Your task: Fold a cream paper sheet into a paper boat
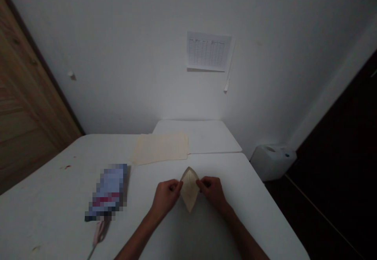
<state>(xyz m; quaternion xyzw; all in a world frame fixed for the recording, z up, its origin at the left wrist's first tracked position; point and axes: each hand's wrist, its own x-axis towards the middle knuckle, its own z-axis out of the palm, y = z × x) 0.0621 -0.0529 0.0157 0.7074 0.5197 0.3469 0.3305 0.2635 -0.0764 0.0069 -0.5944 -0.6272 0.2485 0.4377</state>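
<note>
A pale wooden door [26, 95] fills the left edge of the frame, and a white wall [126, 40] takes up the upper half. Dark floor [332, 201] spreads across the lower right, with a white plastic jerrycan [272, 162] standing at its upper edge, just beside the desk corner.

A white desk [44, 209] runs across the lower part of the frame, with a second white desk section [206, 134] butted against its far edge near the wall. A printed grid sheet [208, 51] is fixed to the wall at upper centre, with a narrow white strip [229, 71] hanging just beside it.

At the far edge of the desk, left of centre, lies a flat stack of cream paper [160, 148]. Below it, at lower left, lies a pixelated, unreadable blue-and-red packet [107, 191]. A pale pink looped handle [98, 232] touches the packet's lower end; what it belongs to is cut off by the frame. A small reddish mark [67, 167] stains the desk at left.

At lower centre, the left hand [166, 199] and right hand [212, 191] hold a pointed, leaf-shaped piece of folded cream paper [189, 187] between them, each in a narrow pinch on one side, just above the desk.
</note>
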